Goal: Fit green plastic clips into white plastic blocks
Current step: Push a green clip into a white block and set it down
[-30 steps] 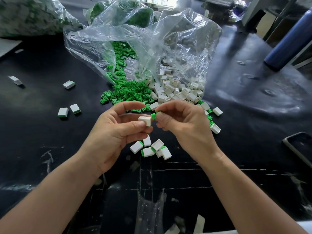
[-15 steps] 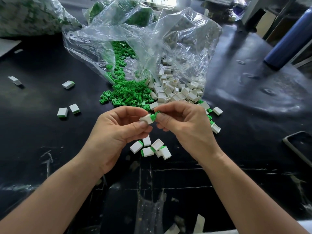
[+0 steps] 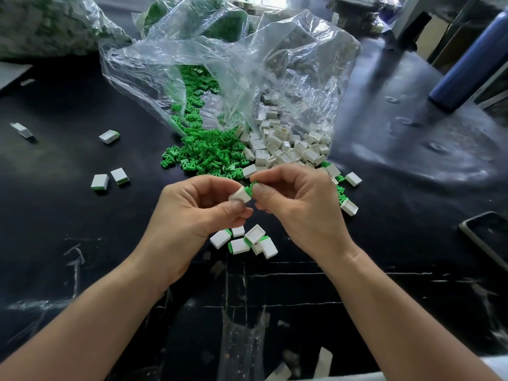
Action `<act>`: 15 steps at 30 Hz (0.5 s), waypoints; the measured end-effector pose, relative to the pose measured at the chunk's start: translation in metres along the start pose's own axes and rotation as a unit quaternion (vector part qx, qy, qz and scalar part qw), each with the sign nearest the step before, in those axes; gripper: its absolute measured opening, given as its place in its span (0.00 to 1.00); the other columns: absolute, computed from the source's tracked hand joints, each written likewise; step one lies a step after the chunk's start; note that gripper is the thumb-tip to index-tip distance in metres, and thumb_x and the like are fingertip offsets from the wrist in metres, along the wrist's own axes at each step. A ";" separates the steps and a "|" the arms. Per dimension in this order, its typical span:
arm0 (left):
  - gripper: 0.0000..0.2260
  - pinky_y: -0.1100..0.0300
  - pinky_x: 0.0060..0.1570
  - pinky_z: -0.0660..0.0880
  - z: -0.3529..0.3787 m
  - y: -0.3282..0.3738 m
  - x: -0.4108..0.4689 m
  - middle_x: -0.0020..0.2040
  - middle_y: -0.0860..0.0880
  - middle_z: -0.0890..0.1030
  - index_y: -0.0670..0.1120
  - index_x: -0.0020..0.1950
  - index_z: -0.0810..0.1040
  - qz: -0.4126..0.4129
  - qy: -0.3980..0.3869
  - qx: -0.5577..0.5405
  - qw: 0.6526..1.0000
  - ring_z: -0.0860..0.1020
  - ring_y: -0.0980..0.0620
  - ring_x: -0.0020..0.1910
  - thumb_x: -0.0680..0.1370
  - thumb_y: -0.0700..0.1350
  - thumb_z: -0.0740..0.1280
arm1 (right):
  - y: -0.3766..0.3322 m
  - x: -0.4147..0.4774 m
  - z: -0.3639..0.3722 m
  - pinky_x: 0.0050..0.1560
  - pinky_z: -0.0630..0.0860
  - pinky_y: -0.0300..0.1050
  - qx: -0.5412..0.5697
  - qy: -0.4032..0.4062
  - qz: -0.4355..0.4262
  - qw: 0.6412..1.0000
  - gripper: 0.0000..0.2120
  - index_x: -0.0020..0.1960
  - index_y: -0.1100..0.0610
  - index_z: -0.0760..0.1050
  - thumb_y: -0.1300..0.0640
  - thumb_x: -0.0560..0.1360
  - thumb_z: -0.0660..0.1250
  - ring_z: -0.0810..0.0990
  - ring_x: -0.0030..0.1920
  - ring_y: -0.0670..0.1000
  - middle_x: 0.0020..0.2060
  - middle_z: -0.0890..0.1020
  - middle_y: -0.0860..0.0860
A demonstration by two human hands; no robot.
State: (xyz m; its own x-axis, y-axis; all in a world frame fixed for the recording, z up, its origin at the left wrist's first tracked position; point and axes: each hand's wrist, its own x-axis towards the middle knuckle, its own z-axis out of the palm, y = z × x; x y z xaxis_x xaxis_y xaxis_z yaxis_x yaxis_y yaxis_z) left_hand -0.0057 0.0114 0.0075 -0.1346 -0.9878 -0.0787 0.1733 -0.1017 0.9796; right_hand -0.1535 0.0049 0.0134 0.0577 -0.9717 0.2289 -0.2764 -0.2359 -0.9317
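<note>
My left hand [image 3: 192,213] pinches a small white block [image 3: 239,195] between thumb and forefinger above the black table. My right hand [image 3: 299,207] pinches a green clip [image 3: 251,188] whose end sits against the block's right face. A heap of loose green clips [image 3: 204,155] and a heap of white blocks [image 3: 286,149] spill from clear plastic bags [image 3: 247,67] just beyond my hands. Several fitted blocks with green ends [image 3: 244,242] lie in a cluster below my hands.
More fitted blocks [image 3: 110,178] lie scattered at the left, with another fitted block [image 3: 109,136] farther back. A phone [image 3: 489,237] rests at the right edge. A blue bottle [image 3: 472,59] stands at the far right. A scrap of clear plastic [image 3: 242,345] lies near the front edge.
The two hands have come together: the green clip, held apart from the block a second ago, now meets the block's side, and the block has tilted.
</note>
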 end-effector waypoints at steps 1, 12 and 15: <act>0.08 0.63 0.33 0.78 0.001 0.000 -0.001 0.34 0.44 0.83 0.41 0.40 0.79 0.001 0.000 0.006 1.000 0.83 0.50 0.33 0.62 0.39 0.70 | 0.001 0.000 0.001 0.41 0.80 0.44 -0.005 0.000 -0.002 1.000 0.07 0.41 0.54 0.81 0.65 0.70 0.71 0.83 0.35 0.47 0.34 0.82 0.48; 0.07 0.64 0.30 0.78 0.004 0.000 -0.003 0.33 0.43 0.83 0.40 0.40 0.80 -0.009 0.015 0.018 1.000 0.82 0.52 0.30 0.63 0.39 0.70 | 0.004 0.001 0.002 0.43 0.78 0.38 -0.081 -0.019 -0.042 0.996 0.06 0.47 0.60 0.82 0.66 0.71 0.70 0.81 0.38 0.44 0.36 0.81 0.46; 0.05 0.64 0.29 0.77 0.003 -0.001 -0.003 0.32 0.43 0.83 0.39 0.40 0.81 0.000 0.017 0.040 0.999 0.81 0.52 0.29 0.65 0.36 0.71 | 0.003 0.000 0.001 0.42 0.78 0.38 -0.096 -0.024 -0.043 0.994 0.06 0.46 0.60 0.82 0.66 0.71 0.70 0.80 0.38 0.44 0.35 0.80 0.44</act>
State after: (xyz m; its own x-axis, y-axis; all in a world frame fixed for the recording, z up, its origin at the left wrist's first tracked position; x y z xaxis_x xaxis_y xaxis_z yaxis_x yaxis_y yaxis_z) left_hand -0.0086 0.0152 0.0074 -0.1016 -0.9913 -0.0838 0.0950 -0.0935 0.9911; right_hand -0.1534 0.0041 0.0101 0.1338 -0.9485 0.2871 -0.4459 -0.3164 -0.8373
